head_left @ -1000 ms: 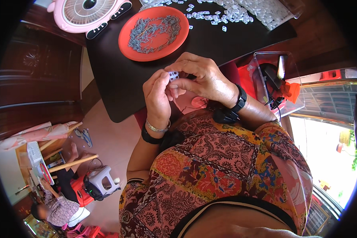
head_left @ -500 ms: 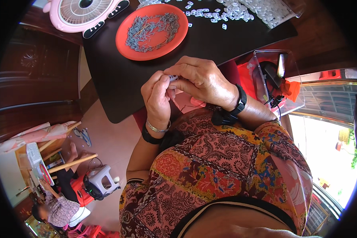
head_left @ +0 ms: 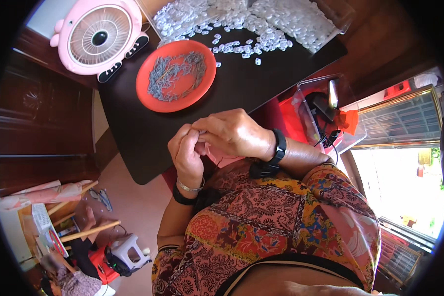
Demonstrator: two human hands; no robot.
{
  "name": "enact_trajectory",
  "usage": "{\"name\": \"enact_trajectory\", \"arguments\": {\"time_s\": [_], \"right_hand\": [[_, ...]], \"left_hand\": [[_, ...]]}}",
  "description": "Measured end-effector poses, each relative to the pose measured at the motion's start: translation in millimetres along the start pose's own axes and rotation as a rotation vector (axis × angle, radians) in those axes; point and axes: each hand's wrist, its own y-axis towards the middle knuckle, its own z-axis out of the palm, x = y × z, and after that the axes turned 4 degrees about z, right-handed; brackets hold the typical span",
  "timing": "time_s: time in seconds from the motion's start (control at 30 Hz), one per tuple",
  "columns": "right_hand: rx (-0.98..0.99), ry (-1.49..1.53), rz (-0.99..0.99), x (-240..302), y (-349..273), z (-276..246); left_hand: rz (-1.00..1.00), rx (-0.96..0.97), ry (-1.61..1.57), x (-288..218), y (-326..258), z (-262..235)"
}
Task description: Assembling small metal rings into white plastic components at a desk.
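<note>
While both hands meet above the near edge of the dark table point(head_left: 128, 133), their fingers bend closely together and cover what may lie between them. The left hand point(head_left: 185, 150) has its fingertips beside those of the right hand point(head_left: 234, 132), but I cannot tell whether either grip is closed on something. Half a second ago a small white piece with dark spots was visible there; now it is hidden from sight.

Many similar white pieces point(head_left: 232, 17) lie in a heap at the far side, and some lie loose nearer. Their dark marks are too small to tell if they are writing. The orange plate point(head_left: 170, 105) stands beyond the hands, to the left, and carries grey pins point(head_left: 159, 81). Farther left is a pink fan point(head_left: 99, 38). To the right, a clear box point(head_left: 305, 116) contains dark objects.

Compared with the earlier frame, the view has shifted, so more of the fan and the heap is seen.
</note>
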Motion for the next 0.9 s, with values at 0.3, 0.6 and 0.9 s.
{"name": "enact_trajectory", "arguments": {"time_s": [0.3, 0.6, 0.9], "right_hand": [[-0.054, 0.217, 0.099, 8.2, 6.7, -8.7], [-0.053, 0.206, 0.069, 7.4, 4.0, -9.1], [-0.093, 0.073, -0.033, 2.9, 0.2, -4.6]], "left_hand": [[0.070, -0.036, -0.005, -8.2, -0.6, 3.4], [0.074, -0.004, -0.034, -5.0, -1.8, -0.2], [0.088, -0.049, 0.013, -0.4, -4.0, 5.0]]}}
